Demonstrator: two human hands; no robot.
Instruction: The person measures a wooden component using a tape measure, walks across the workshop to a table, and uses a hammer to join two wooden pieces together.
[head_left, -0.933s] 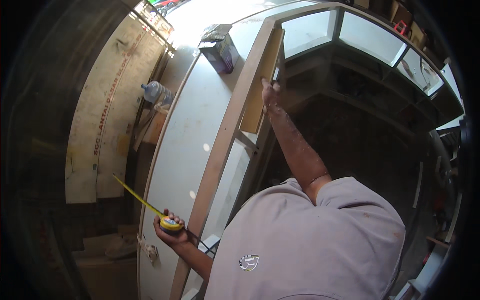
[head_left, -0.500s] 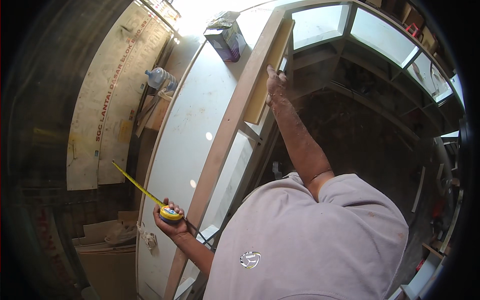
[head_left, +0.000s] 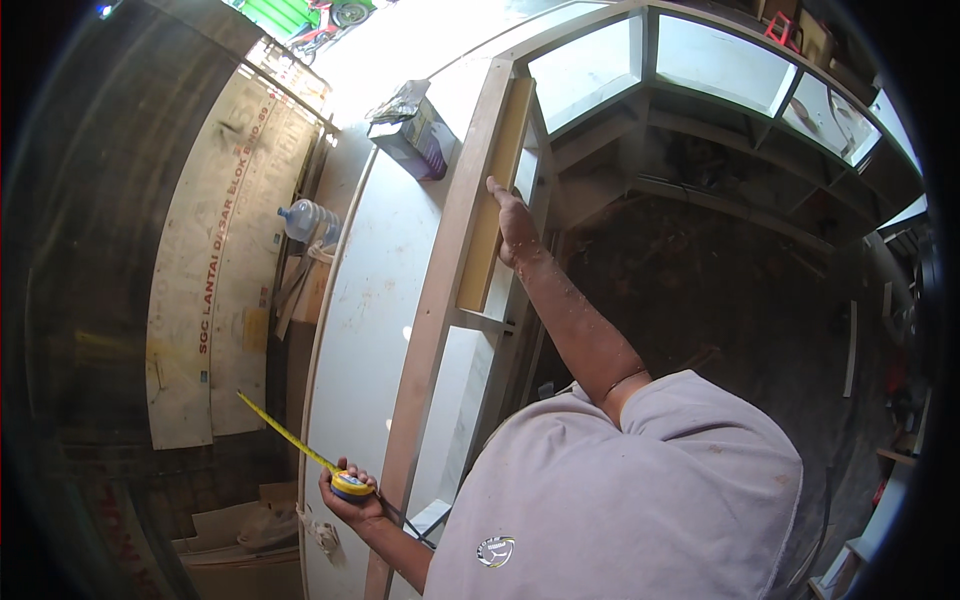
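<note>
My left hand [head_left: 345,508] is closed around a yellow and blue tape measure [head_left: 352,487]. Its yellow blade [head_left: 285,432] sticks out toward the upper left, with the free end in the air. Farther off, my right hand [head_left: 517,230] grips a yellowish wooden board [head_left: 495,205], thumb on the near face and the other fingers partly hidden behind it. The board lies along the inner side of a long wooden rail [head_left: 437,310], within an opening of a large white-panelled frame.
A dark box with purple sides [head_left: 415,140] stands on the white panel [head_left: 365,270]. Beyond the panel's left edge are a clear water jug [head_left: 310,222] and a leaning printed board [head_left: 215,270]. Cardboard [head_left: 235,530] lies lower left. The frame's white bays [head_left: 725,65] curve around to the right.
The view has shifted, so the frame and box appear farther left and lower. Both hands keep their hold, and the board shows no clear movement against the rail.
</note>
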